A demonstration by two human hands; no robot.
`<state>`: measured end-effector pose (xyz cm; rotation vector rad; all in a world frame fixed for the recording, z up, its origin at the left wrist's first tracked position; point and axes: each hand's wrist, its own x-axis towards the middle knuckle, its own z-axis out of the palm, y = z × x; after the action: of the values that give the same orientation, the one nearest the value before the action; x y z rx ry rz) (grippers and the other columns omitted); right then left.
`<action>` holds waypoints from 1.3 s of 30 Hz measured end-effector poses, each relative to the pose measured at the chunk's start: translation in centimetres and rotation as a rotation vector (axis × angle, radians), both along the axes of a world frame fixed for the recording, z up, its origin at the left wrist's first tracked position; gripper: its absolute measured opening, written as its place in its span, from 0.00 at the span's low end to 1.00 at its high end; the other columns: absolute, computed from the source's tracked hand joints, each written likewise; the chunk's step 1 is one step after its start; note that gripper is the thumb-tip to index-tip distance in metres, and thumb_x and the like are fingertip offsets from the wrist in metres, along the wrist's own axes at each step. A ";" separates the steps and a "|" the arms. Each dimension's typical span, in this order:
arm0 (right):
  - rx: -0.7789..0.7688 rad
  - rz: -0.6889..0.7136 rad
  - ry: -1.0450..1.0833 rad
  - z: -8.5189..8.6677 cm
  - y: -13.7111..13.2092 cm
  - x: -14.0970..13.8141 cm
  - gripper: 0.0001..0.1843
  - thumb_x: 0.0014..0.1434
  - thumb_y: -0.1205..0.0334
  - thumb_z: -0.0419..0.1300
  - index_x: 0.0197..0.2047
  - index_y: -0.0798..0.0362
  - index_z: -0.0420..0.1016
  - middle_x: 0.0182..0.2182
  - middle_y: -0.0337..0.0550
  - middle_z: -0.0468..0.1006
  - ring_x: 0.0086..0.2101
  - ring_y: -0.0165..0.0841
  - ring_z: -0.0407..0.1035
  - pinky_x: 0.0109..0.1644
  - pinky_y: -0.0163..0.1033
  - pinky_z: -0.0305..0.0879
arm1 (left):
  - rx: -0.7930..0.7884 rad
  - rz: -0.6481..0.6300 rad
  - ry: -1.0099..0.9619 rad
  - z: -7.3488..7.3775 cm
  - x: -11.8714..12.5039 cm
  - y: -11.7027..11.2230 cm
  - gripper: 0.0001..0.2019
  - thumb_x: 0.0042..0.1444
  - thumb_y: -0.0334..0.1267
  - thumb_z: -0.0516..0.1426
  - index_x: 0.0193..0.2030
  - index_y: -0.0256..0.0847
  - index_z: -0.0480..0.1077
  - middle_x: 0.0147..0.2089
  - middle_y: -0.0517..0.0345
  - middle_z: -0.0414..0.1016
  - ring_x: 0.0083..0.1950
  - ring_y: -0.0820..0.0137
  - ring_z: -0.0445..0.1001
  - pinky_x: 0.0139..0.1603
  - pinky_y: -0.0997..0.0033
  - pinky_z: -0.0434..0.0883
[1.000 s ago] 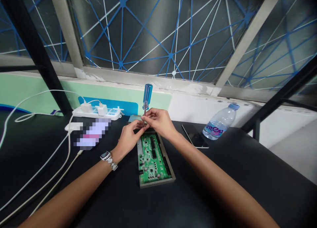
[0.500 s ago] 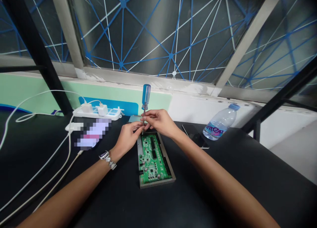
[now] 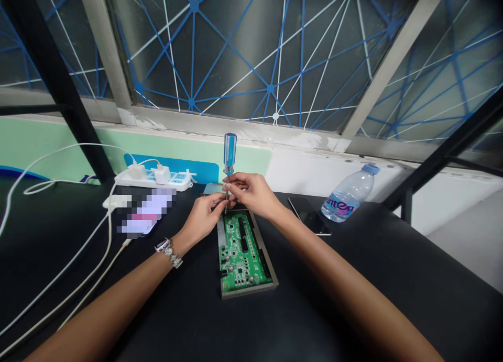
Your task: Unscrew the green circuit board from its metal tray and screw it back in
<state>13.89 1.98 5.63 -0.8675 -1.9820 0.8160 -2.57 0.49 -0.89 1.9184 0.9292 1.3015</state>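
Note:
A screwdriver (image 3: 230, 151) with a clear blue handle stands nearly upright, its tip down at the far left corner of a green circuit board (image 3: 239, 257). The board sits inside a shallow metal case (image 3: 251, 289) on the black table. My right hand (image 3: 255, 192) is closed, thumb and fingers pinching the screwdriver's shaft below the handle. Lower down, my left hand (image 3: 202, 218) is closed too, its fingertips pinched around the shaft close to the tip. My fingers partly hide the far edge of the case and whatever lies under the tip.
A power strip (image 3: 173, 181) with white plugs and cables lies at the back left, near a phone with a blurred screen (image 3: 151, 212). Behind my right hand rests a dark phone (image 3: 310, 220). A water bottle (image 3: 348, 194) stands right of it. A pale blue-grey piece (image 3: 214, 189) lies beyond the case.
The screwdriver's handle has turned slightly and tilts a little more upright, its top shifted left. Both hands hold almost the same places; the case has not visibly moved.

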 end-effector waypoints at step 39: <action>-0.009 -0.073 0.142 2.2 0.0 0.2 0.15 0.57 0.54 0.62 0.43 0.52 0.68 0.34 0.41 0.71 0.33 0.32 0.69 0.26 0.34 0.65 | 0.049 0.072 0.122 0.1 0.0 -0.2 0.13 0.65 0.37 0.51 0.48 0.39 0.75 0.44 0.52 0.81 0.45 0.64 0.79 0.48 0.68 0.71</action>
<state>14.05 1.95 7.83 -0.8580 -1.8139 0.8228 -2.59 0.25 -0.79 2.0381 1.0447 1.2693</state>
